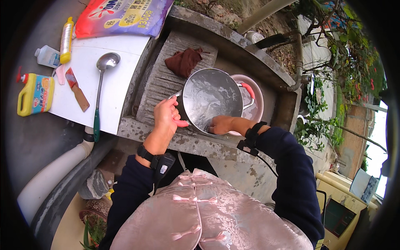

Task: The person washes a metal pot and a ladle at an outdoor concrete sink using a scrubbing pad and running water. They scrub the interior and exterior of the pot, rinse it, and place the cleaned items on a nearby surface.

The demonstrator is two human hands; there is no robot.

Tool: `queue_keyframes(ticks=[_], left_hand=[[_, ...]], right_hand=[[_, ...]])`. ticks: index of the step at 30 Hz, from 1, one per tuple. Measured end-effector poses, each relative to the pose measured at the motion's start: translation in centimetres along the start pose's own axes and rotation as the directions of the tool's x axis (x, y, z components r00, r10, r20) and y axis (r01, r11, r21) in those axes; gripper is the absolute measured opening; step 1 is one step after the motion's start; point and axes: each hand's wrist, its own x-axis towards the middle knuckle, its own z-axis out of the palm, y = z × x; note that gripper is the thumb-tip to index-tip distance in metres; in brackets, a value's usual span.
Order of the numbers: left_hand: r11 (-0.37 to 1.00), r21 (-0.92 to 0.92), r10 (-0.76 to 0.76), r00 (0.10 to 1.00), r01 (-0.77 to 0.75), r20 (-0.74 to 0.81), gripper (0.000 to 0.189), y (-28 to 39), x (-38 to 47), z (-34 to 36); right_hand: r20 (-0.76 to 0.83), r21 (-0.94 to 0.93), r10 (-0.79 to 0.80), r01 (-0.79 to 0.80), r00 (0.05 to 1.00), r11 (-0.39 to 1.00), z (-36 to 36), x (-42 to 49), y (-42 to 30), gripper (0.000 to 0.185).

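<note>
A stainless steel pot (pixel 212 97) with water in it sits over the stone sink, its mouth tilted up towards me. My left hand (pixel 165 115) is closed around one of its side handles, which has a red grip (pixel 182 123). The opposite handle, also with a red grip (pixel 248 90), is free. Inside the pot my right hand (pixel 221 124) reaches down to the near wall, with its fingers in the water. Whether those fingers hold anything is hidden. Partly behind the pot is a pink plastic basin (pixel 257 103) with liquid in it.
A dark red cloth (pixel 184 62) lies on the ribbed washboard slab (pixel 156 87). On the white board (pixel 115 81) at left are a ladle (pixel 100 78) and a wooden-handled scraper (pixel 78 92). Bottles (pixel 36 93) and a detergent bag (pixel 125 18) stand beyond. A metal tap (pixel 304 78) is at right.
</note>
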Motion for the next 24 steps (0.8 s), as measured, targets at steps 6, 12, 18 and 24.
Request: queue_keyframes(ticks=[6,12,18,24], left_hand=[[0.998,0.059,-0.011,0.997,0.007,0.070,0.022,-0.3,-1.0,0.6],[0.993,0.120,-0.025,0.982,0.003,0.186,0.026,-1.3,-2.6,2.3],[0.991,0.129,-0.040,0.988,0.020,0.151,0.024,-1.8,-1.7,3.2],[0.991,0.128,-0.057,0.988,0.039,0.140,0.024,-0.9,0.0,2.0]], right_hand=[[-0.116,0.913,0.150,0.046,0.982,0.406,-3.0,8.4,-2.5,0.024],[-0.534,0.041,0.223,-0.238,0.816,0.970,-7.9,12.6,3.6,0.023],[-0.580,0.702,0.538,0.041,0.612,0.711,-6.0,4.3,7.3,0.033],[-0.485,0.041,0.048,-0.032,0.873,0.999,0.4,-0.2,7.7,0.041]])
